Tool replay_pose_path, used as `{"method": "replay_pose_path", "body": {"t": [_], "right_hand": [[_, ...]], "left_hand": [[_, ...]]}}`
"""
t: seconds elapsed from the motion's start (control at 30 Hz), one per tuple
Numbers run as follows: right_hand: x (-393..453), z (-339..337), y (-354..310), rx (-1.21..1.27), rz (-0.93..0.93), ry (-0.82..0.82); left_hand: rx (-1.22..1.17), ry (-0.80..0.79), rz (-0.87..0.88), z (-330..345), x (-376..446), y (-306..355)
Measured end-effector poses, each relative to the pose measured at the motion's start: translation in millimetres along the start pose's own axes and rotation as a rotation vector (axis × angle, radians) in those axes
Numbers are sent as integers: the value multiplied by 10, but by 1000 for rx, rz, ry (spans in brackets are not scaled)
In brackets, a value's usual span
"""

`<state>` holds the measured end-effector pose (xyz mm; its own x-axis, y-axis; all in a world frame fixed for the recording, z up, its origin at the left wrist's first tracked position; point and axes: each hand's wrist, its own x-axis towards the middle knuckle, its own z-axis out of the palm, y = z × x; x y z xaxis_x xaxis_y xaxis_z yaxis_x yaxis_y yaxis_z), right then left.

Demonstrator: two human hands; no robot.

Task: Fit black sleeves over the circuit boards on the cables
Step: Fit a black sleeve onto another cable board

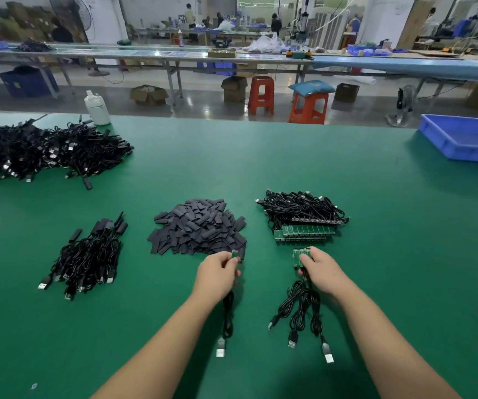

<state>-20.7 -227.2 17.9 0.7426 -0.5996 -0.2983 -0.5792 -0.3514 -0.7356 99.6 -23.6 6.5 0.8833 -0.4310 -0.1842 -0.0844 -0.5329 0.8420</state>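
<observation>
Head view showed a big green table (318,174). Far back on the left lay the biggest pile of black cables (39,151), with a white bottle (96,108) just behind it. A blue bin (462,139) sat at the far right edge. Nearer, a heap of black sleeves (197,226) lay in the middle. A smaller bunch of sleeved cables (88,254) lay to its left. A stack of cables with green circuit boards (304,223) lay to its right.

Close to the heap's front edge, the left hand (217,275) had its fingers curled around one cable (227,315), and a small green board (234,254) stuck out at the fingertips. I could not tell if a sleeve was on it. The right hand (321,272) pinched a few boards (299,258), and their cables (301,312) trailed back on the table with the plugs lying flat.
</observation>
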Motion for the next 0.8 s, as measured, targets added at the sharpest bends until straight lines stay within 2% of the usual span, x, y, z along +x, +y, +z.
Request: {"method": "replay_pose_path", "body": {"t": [0.23, 0.33, 0.47, 0.57, 0.6, 0.63, 0.73, 0.8], "right_hand": [[194, -256, 54, -144, -4, -159], [262, -238, 71, -204, -20, -160], [306, -144, 61, -450, -103, 52], [230, -9, 45, -530, -313, 252], [188, 32, 29, -499, -382, 254], [135, 67, 11, -461, -423, 196], [-15, 214, -1, -478, -405, -155], [-82, 281, 27, -555, -404, -266]], "left_hand": [[132, -7, -17, -60, 66, -187], [137, -11, -10, -28, 63, -218], [114, -31, 11, -11, 69, -213], [95, -34, 17, -18, 77, -211], [88, -33, 17, -22, 76, -212], [82, -30, 19, -23, 78, -213], [64, -31, 19, -22, 79, -220], [50, -35, 12, -15, 80, -219]]}}
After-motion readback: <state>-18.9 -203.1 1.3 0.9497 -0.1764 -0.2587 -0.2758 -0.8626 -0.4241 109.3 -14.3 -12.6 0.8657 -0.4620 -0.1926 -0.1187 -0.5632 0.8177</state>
